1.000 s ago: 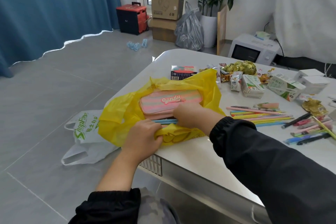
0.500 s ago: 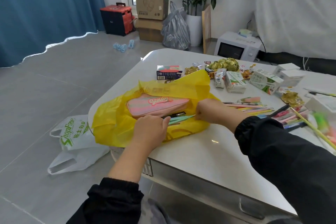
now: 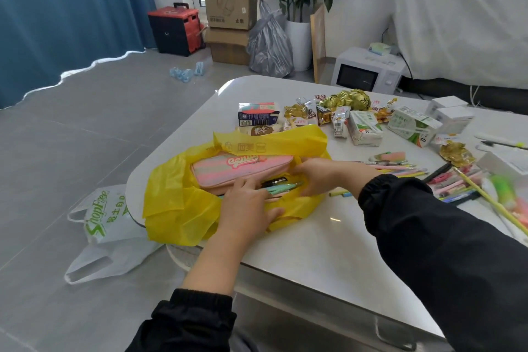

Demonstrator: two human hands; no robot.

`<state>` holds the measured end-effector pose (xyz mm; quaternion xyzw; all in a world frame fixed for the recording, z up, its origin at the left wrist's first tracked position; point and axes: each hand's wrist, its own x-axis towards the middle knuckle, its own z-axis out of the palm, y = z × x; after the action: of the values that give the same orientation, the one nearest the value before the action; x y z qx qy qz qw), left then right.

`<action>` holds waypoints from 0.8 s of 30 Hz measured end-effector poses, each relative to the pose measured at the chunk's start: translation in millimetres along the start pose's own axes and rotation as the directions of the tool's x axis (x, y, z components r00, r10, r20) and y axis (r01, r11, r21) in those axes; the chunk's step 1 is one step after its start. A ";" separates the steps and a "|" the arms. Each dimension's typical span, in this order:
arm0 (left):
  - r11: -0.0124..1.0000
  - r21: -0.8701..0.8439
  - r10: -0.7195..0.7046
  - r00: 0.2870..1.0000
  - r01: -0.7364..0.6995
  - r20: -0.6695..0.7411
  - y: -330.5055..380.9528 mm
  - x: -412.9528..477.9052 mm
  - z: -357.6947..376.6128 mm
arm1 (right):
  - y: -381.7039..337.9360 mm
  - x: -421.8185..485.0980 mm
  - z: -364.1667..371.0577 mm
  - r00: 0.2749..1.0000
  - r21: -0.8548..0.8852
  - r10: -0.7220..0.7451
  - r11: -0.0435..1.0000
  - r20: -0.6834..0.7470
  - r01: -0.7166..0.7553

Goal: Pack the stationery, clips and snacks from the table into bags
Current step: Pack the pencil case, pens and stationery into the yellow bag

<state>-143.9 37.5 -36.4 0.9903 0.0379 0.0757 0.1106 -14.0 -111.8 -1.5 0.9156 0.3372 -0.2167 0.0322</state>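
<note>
Yellow bag (image 3: 177, 203) gapes, crumpled, around a pink-striped pencil case (image 3: 243, 173).

Grey tiled floor (image 3: 85, 137), blue curtain (image 3: 71, 8)

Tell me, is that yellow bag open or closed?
Open: the yellow bag lies spread, its mouth wide, with the pink pencil case and pens showing inside.

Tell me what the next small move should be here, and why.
Probably slide the pens fully into the yellow bag, beside the pencil case. They lie at the bag's mouth between the left hand and the right hand, not tucked in yet, and loose pens wait on the table.
</note>
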 end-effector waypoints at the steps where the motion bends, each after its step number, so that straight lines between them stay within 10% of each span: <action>1: 1.000 -0.015 0.002 1.000 -0.002 0.013 -0.4 -0.3 1.6 | 0.7 0.9 -2.4 1.000 0.074 0.018 0.997 -0.020 -0.016; 9: 0.993 -0.114 0.018 1.000 -0.019 -0.008 2.1 -0.5 2.5 | 0.2 0.1 5.8 0.992 -0.172 0.049 0.983 -0.114 -0.068; 16: 0.982 -0.153 0.079 0.981 -0.107 -0.175 1.2 -0.8 5.0 | 12.0 -12.1 14.1 0.978 0.136 0.021 0.991 -0.208 0.007; 24: 0.993 -0.046 0.095 0.973 -0.107 -0.209 7.8 2.7 7.4 | 20.7 -46.1 17.6 0.749 0.217 -0.004 0.956 -0.662 0.198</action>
<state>-139.7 28.6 -41.4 0.9741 -0.0035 0.1847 0.1302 -38.8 -159.2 0.1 0.9087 0.3432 0.0716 -0.2266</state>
